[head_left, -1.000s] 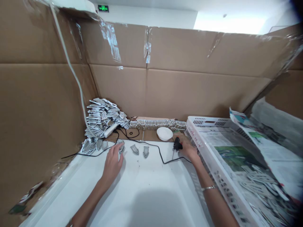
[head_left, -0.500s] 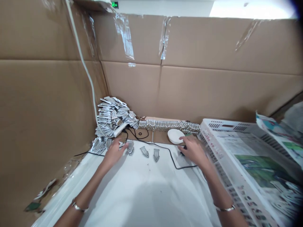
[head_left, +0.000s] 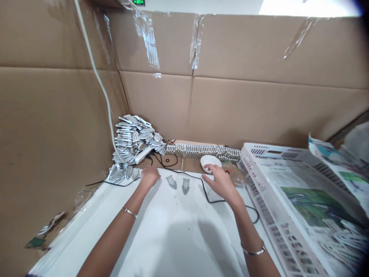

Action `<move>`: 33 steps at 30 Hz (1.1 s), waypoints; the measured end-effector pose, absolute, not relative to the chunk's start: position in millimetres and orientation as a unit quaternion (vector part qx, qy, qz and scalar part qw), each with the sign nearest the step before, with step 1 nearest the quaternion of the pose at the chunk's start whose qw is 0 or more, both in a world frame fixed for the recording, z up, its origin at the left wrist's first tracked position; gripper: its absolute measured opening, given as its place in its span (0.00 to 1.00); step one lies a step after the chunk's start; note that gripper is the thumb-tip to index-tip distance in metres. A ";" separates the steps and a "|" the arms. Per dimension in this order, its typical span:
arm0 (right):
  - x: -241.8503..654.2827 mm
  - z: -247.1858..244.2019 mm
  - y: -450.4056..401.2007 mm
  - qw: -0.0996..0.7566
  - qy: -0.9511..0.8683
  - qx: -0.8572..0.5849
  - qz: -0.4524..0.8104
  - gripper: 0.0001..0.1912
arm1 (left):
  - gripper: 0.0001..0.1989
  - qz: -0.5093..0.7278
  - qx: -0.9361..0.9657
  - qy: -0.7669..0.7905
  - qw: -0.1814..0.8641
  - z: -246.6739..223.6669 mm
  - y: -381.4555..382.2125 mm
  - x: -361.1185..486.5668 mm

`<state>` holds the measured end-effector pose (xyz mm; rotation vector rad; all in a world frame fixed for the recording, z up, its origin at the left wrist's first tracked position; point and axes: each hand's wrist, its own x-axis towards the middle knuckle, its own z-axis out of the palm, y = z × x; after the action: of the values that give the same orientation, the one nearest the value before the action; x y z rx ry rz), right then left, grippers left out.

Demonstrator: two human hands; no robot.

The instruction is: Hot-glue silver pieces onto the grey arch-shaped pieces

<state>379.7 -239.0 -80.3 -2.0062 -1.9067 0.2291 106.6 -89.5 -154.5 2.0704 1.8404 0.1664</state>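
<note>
My left hand [head_left: 150, 176] is low at the back of the white table, fingers curled down and closed. Whatever is under or in those fingers is hidden. To its right lie two flat grey arrow-shaped pieces, one tilted piece [head_left: 171, 182] and one straight piece [head_left: 186, 186]. Several similar grey pieces [head_left: 122, 172] sit left of the hand. My right hand [head_left: 220, 182] hovers beside the white bowl [head_left: 211, 161] with thumb and fingers apart, nothing visible between them. Its fingertips overlap the bowl's near rim in view; I cannot tell if they touch.
A tall heap of grey-white pieces [head_left: 134, 134] fills the back left corner, with a long row of pieces [head_left: 198, 151] along the cardboard wall [head_left: 259, 111]. A black cable [head_left: 205, 192] crosses the table. A white plastic crate [head_left: 269, 215] stands at right, lined with printed paper.
My left hand has shifted right and closed over the spot where grey pieces lay. My right hand has moved left and opened, away from a dark thing it was touching.
</note>
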 end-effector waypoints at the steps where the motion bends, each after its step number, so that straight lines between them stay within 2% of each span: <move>1: 382.9 -79.8 -241.3 0.180 -0.672 -0.714 0.082 0.14 | 0.18 0.040 0.724 0.666 0.174 -154.8 -89.0 106.7; 9: 396.3 -66.1 -251.8 0.207 -0.661 -0.717 0.082 0.15 | 0.20 -0.061 0.720 0.683 0.109 -144.2 -105.2 108.2; 19: 402.7 -59.2 -258.4 0.261 -0.673 -0.685 0.096 0.15 | 0.17 -0.090 0.847 0.512 0.106 -134.8 -160.5 99.5; 26: 406.4 -56.1 -259.7 0.258 -0.670 -0.688 0.105 0.16 | 0.28 -0.071 0.863 0.487 0.115 -129.8 -169.4 82.8; 33: 414.3 -63.6 -254.6 0.271 -0.672 -0.684 0.086 0.16 | 0.14 -0.039 0.869 0.479 0.120 -122.6 -164.5 68.6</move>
<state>414.3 -254.6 -63.6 -1.8427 -1.8090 0.2324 68.6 -164.5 -122.6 2.5383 1.3994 -0.1132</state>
